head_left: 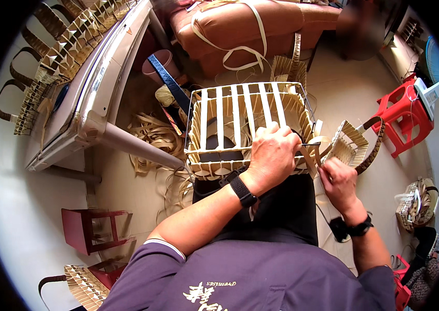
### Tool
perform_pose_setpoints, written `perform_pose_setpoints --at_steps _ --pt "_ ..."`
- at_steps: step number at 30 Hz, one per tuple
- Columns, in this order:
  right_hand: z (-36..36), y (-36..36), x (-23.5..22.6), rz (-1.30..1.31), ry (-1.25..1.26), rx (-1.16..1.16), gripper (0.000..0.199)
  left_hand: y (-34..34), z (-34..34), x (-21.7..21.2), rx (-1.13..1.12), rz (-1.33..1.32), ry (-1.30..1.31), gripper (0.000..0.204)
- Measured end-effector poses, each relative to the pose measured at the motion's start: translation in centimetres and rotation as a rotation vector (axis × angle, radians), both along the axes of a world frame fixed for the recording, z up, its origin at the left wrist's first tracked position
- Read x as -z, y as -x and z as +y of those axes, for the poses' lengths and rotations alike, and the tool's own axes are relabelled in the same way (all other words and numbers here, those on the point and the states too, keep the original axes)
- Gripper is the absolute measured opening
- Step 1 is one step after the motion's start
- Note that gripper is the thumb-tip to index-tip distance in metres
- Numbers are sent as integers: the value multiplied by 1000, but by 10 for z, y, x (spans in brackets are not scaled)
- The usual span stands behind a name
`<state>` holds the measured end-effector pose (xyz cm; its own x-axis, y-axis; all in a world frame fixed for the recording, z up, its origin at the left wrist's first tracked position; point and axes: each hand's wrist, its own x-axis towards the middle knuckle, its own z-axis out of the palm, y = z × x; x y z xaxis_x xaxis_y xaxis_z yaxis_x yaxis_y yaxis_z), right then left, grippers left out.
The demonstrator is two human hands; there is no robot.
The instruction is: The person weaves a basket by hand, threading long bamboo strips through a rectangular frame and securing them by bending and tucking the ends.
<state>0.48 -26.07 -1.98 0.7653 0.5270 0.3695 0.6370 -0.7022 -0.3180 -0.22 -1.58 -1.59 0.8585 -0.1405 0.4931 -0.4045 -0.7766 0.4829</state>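
Observation:
A half-woven rectangular basket (pixel 220 116) with a dark wire frame sits on my lap, pale flat strips running across its top. My left hand (pixel 275 154) is closed over the near right part of its frame, fingers curled around the edge. Just right of the basket's corner, my right hand (pixel 339 179) is closed on a tan weaving strip (pixel 310 160) that reaches to that corner. The strip's end inside my right fingers is hidden. Right behind that hand stands a small finished basket (pixel 348 145) with a dark woven handle.
Several handled baskets (pixel 56 57) line the table (pixel 110 78) at left. Loose strips (pixel 154 137) lie heaped on the floor beside a pink bucket (pixel 158 66). A brown sofa (pixel 224 39) is ahead; a red stool (pixel 403 111) carrying a fan (pixel 437 78) stands right.

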Motion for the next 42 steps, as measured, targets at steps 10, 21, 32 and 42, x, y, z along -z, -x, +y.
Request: perform_pose_setpoints --at_steps 10,21,32,42 --pt "-236 130 112 1132 1257 -66 25 0 -8 -2 40 -11 32 7" --pt "30 9 2 68 -93 154 32 -4 -2 -3 18 -37 -6 8" --pt "8 26 -30 627 -299 -46 12 -2 -1 -5 24 -10 2 7" --pt "-134 147 92 681 -33 45 26 0 -2 3 41 -107 -11 8"
